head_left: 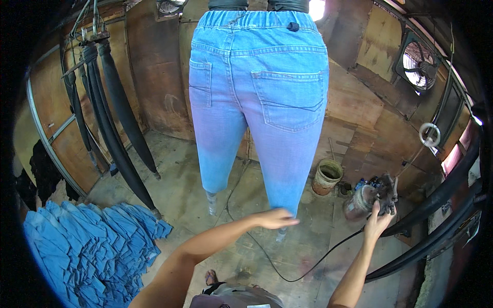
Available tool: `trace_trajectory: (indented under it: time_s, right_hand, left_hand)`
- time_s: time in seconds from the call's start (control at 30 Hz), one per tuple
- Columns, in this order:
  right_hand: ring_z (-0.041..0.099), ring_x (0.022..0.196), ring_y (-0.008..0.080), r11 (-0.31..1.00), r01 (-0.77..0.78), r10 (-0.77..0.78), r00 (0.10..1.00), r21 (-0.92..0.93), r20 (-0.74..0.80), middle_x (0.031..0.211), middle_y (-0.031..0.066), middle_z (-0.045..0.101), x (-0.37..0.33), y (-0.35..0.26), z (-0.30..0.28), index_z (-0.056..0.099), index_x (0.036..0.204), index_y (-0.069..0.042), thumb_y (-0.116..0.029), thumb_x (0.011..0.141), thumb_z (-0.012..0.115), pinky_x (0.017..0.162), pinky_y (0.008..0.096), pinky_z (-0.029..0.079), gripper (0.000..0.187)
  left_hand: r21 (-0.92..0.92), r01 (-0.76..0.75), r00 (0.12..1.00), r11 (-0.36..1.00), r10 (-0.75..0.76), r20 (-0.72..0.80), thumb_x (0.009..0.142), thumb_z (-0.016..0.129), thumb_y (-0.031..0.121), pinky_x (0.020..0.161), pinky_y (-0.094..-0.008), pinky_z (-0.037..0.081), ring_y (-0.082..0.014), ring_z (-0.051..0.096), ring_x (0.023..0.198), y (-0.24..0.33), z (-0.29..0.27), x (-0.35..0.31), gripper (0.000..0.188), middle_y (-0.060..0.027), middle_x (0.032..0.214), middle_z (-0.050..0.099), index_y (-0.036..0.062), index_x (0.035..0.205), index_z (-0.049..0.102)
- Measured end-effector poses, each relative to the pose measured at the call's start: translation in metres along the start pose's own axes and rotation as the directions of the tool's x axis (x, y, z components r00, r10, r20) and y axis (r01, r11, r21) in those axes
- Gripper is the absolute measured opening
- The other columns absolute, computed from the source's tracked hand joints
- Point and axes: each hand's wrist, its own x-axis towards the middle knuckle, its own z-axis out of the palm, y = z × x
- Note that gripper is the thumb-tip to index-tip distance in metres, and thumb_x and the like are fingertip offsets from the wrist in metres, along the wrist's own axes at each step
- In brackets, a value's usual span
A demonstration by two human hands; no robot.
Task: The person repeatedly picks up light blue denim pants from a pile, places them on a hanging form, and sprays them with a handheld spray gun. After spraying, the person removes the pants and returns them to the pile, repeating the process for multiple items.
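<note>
A pair of blue jeans (287, 97) hangs upright in front of me on a leg form, its back side toward me. Purple tint spreads over the seat and thighs. My left hand (277, 219) is at the hem of the right leg, fingers stretched out flat; whether it touches the cloth I cannot tell. Off to the right, my right hand (377, 223) is closed round a dark spray gun (386, 197), partly hidden by my fingers. A black hose (328, 254) runs from that hand in a loop across the floor and behind the jeans.
A heap of blue jeans (92, 251) lies at the lower left. Long black leg forms (110, 123) hang above it. A dirty bucket (327, 177) and a pinkish container (358, 204) stand on the right. Thick black tubes (436, 226) cross the right edge; a fan (418, 64) is in the wall.
</note>
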Motion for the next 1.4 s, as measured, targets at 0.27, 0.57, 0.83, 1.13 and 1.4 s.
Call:
trace_trajectory:
  time_s: [0.27, 0.57, 0.83, 1.13, 1.4]
  right_hand:
    - [0.056, 0.107, 0.0258, 0.899, -0.361, 0.299, 0.920, 0.248, 0.255, 0.124, 0.0152, 0.056, -0.177, 0.018, 0.109, 0.046, 0.139, 0.002, -0.019, 0.096, 0.058, 0.095, 0.0364, 0.047, 0.049]
    - [0.063, 0.078, 0.0255, 0.309, -0.906, 0.758, 0.051, -0.289, 0.651, 0.097, 0.0107, 0.067, -0.211, 0.056, 0.233, 0.066, 0.120, -0.011, -0.062, 0.097, 0.043, 0.058, 0.0420, 0.051, 0.060]
    - [0.063, 0.070, 0.0198, 0.191, -0.962, 0.879, 0.256, 0.196, 0.402, 0.083, 0.0102, 0.067, -0.275, 0.041, 0.243, 0.065, 0.098, -0.002, -0.021, 0.102, 0.042, 0.061, 0.0356, 0.053, 0.031]
    - [0.064, 0.072, 0.0164, 0.400, -0.807, 0.871, 0.482, 0.435, 0.092, 0.085, 0.0092, 0.068, -0.288, 0.035, 0.233, 0.063, 0.095, 0.000, 0.006, 0.088, 0.046, 0.066, 0.0310, 0.054, 0.019]
    - [0.064, 0.070, 0.0156, 0.319, -0.797, 0.885, 0.444, 0.512, 0.139, 0.083, 0.0082, 0.069, -0.256, 0.055, 0.243, 0.064, 0.093, -0.001, 0.004, 0.090, 0.051, 0.063, 0.0299, 0.053, 0.014]
  left_hand:
    - [-0.746, 0.241, 0.107, 0.620, -0.781, -0.615, 0.097, 0.062, 0.032, 0.048, -0.0360, 0.049, -0.0225, 0.064, 0.063, -0.295, -0.067, -0.224, 0.033, -0.0087, 0.079, 0.068, -0.0001, 0.096, 0.067]
    - [-0.696, 0.551, 0.469, 0.461, -0.861, -0.198, 0.097, 0.026, 0.070, 0.105, -0.0501, 0.044, -0.0355, 0.054, 0.126, -0.234, -0.199, -0.201, 0.087, -0.0270, 0.144, 0.047, -0.0008, 0.144, 0.044]
    - [-0.768, 0.371, 0.514, 0.521, -0.805, -0.298, 0.088, 0.069, 0.037, 0.060, -0.0322, 0.055, -0.0190, 0.067, 0.071, -0.300, -0.191, -0.189, 0.042, -0.0111, 0.088, 0.072, -0.0018, 0.105, 0.069]
    - [-0.620, 0.213, 0.304, 0.755, -0.654, -0.692, 0.084, 0.071, 0.023, 0.067, -0.0412, 0.052, -0.0250, 0.066, 0.077, -0.232, -0.186, -0.169, 0.040, -0.0180, 0.086, 0.071, -0.0158, 0.091, 0.068]
    - [-0.728, 0.136, 0.234, 0.672, -0.736, -0.636, 0.088, 0.065, 0.015, 0.064, -0.0394, 0.051, -0.0221, 0.065, 0.071, -0.251, -0.178, -0.123, 0.029, -0.0149, 0.082, 0.070, -0.0139, 0.090, 0.070]
